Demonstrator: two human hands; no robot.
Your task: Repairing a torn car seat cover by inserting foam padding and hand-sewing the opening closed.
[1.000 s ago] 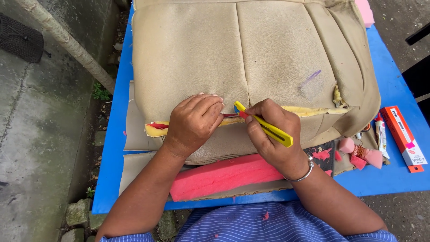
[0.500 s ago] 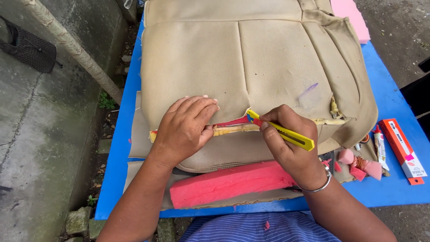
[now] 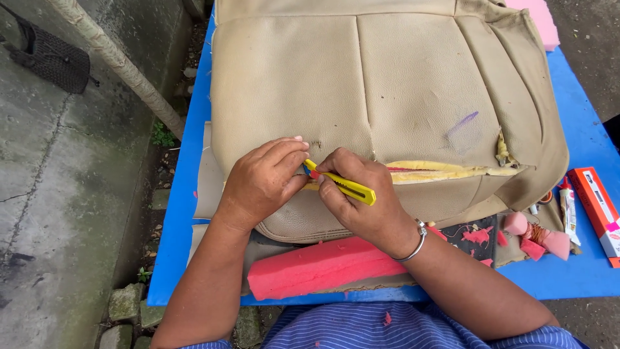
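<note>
The right hand (image 3: 361, 197) has its fingers clenched around a light, stiff yellow knife (image 3: 341, 184), best held along its handle, its tip at the slit just beside the left hand (image 3: 261, 184), whose fingers press flat, grasping nothing, on the soft, pliable tan cover (image 3: 361, 90).

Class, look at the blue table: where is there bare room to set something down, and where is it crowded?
Bare blue table lies below the orange box, and in a thin strip left of the seat cover. Near the pink scraps and glue tube it is crowded.
</note>
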